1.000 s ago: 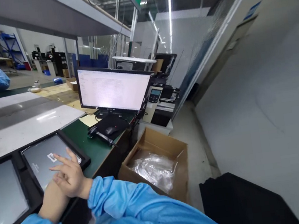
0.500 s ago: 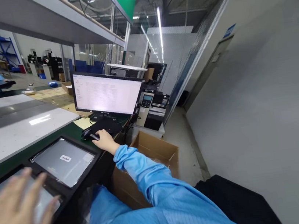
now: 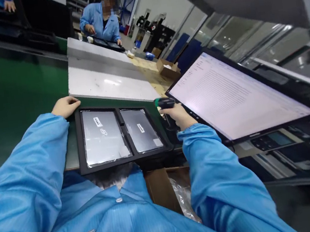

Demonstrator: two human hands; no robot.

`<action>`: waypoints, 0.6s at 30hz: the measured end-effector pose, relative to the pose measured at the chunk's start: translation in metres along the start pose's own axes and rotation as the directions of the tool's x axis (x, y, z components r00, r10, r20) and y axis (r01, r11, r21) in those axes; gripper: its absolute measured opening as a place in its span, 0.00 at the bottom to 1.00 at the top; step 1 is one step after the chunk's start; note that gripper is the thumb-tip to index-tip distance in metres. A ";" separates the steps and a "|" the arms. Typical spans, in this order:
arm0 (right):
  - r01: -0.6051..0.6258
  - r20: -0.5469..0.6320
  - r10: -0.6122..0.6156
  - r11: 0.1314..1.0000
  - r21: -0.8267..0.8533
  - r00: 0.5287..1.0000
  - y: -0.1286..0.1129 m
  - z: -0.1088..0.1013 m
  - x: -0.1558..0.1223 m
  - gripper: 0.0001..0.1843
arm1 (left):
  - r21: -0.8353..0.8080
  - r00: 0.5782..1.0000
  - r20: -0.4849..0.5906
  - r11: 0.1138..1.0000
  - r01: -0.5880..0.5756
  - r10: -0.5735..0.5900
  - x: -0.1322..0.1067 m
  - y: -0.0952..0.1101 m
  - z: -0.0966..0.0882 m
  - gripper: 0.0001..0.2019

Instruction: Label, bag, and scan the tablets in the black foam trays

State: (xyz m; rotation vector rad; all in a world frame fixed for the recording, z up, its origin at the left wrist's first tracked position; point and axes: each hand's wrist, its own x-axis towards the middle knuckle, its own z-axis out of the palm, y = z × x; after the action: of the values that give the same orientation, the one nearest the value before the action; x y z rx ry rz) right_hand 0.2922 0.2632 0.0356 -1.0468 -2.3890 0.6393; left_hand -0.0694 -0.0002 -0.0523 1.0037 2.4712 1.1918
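Observation:
My right hand [image 3: 182, 115] is closed around the grip of a black barcode scanner [image 3: 164, 102] with a green band, lifted beside the monitor and pointing left. My left hand [image 3: 65, 106] lies by the far left corner of a black tray [image 3: 80, 145], fingers loosely bent, thumb apart; whether it touches the tray I cannot tell. Two flat grey devices lie in the tray's compartments, the left one [image 3: 105, 140] and the right one [image 3: 143, 133]. Each is wrapped in clear film and carries a white barcode label.
A lit monitor [image 3: 227, 98] stands close on the right. Behind the tray lies a white board [image 3: 106, 78] on the green table [image 3: 24, 92]. Below the table edge is a cardboard box [image 3: 161, 190] with clear plastic. A person in blue [image 3: 98, 20] works across the table.
My view has swung left onto the tray. My right hand has picked up the scanner from beside the monitor. My left hand has moved from over the tray to its far left corner.

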 end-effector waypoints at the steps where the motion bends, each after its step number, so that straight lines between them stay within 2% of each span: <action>1: 0.023 0.110 -0.020 0.999 -0.030 0.994 -0.015 -0.004 0.008 0.14 | -0.018 0.998 0.052 1.000 -0.019 0.020 0.001 0.000 0.004 0.20; 2: 0.089 0.234 -0.068 0.993 -0.080 0.970 -0.032 -0.004 0.014 0.12 | -0.031 0.995 0.089 0.999 -0.037 0.040 0.002 0.000 0.006 0.19; 3: 0.198 0.365 -0.139 0.972 -0.130 0.921 -0.051 -0.002 0.018 0.10 | -0.040 0.992 0.110 0.998 -0.050 0.054 0.002 0.000 0.008 0.19; 5: 0.478 0.581 -0.299 0.859 -0.181 0.757 -0.091 0.013 0.020 0.07 | -0.064 0.989 0.132 0.996 -0.054 0.062 0.002 0.001 0.010 0.19; 7: 0.698 0.701 -0.407 0.692 -0.182 0.586 -0.126 0.036 0.015 0.07 | -0.090 0.987 0.150 0.995 -0.047 0.060 0.001 0.001 0.012 0.18; 9: 0.827 0.750 -0.466 0.529 -0.190 0.470 -0.150 0.060 0.012 0.10 | -0.112 0.985 0.160 0.993 -0.044 0.062 0.002 -0.001 0.014 0.18; 11: 0.886 0.770 -0.486 0.410 -0.217 0.413 -0.163 0.078 0.014 0.13 | -0.126 0.983 0.167 0.990 -0.055 0.076 0.003 -0.002 0.016 0.19; 13: 0.904 0.789 -0.472 0.355 -0.238 0.393 -0.167 0.088 0.020 0.14 | -0.132 0.980 0.175 0.988 -0.077 0.100 0.005 -0.004 0.017 0.20; 18: 0.891 0.826 -0.399 0.383 -0.244 0.398 -0.169 0.089 0.033 0.16 | -0.107 0.976 0.188 0.990 -0.093 0.111 0.006 -0.005 0.017 0.23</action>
State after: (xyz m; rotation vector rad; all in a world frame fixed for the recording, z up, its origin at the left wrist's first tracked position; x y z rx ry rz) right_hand 0.1285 0.1657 0.0697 0.2880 -3.4428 -0.3454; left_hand -0.0685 0.0123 -0.0664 1.1720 2.2152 1.1713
